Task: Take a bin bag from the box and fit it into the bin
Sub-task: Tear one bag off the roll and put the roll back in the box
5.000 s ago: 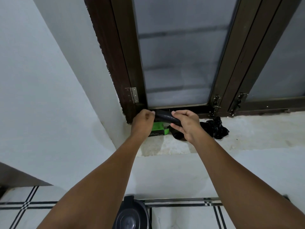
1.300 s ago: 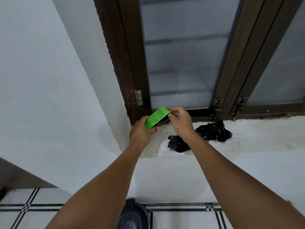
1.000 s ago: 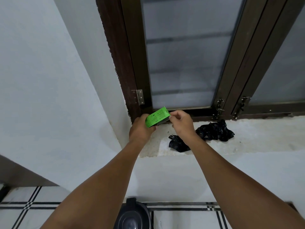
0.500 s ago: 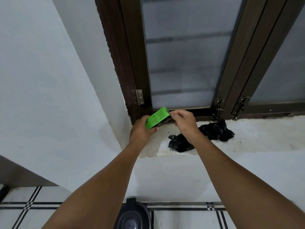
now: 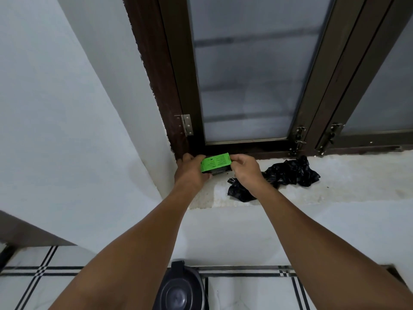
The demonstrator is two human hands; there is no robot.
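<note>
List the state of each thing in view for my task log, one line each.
Green box: held off the sill by both hands, tilted; flap state unclear.
Left hand: gripping the box's left end.
Right hand: fingers pinching the box's right end.
Black bag: loose and crumpled on the sill.
Bin: on the floor below, lid closed.
Window: shut, its latches down.

Bin (image 5: 178, 289) cut off below (box (image 5: 215, 163) print unreadable).
</note>
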